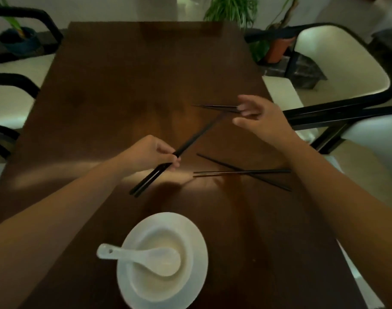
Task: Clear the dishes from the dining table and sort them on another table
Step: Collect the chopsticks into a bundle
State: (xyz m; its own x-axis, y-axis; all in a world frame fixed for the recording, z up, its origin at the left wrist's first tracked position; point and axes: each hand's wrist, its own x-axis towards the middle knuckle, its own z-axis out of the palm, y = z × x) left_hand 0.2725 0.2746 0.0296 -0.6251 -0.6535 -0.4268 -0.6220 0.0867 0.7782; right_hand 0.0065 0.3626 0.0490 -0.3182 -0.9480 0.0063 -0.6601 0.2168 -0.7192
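Observation:
On the dark wooden table (123, 90), my left hand (150, 152) grips a pair of black chopsticks (190, 139) that point up and to the right. Farther right, my right hand (262, 117) has its fingers spread over the thick ends of a second black pair (215, 106) lying flat; a firm grip cannot be seen. A third lot of black chopsticks (242, 172) lies crossed on the table between my arms. Near the front edge a white bowl (155, 246) stands on a white plate (197, 259), with a white ceramic spoon (143, 257) resting in the bowl.
Black-framed chairs with pale seats stand on both sides, one at the right (337, 70) and one at the left (10, 101). Potted plants (277, 45) stand on the floor beyond the table's far end.

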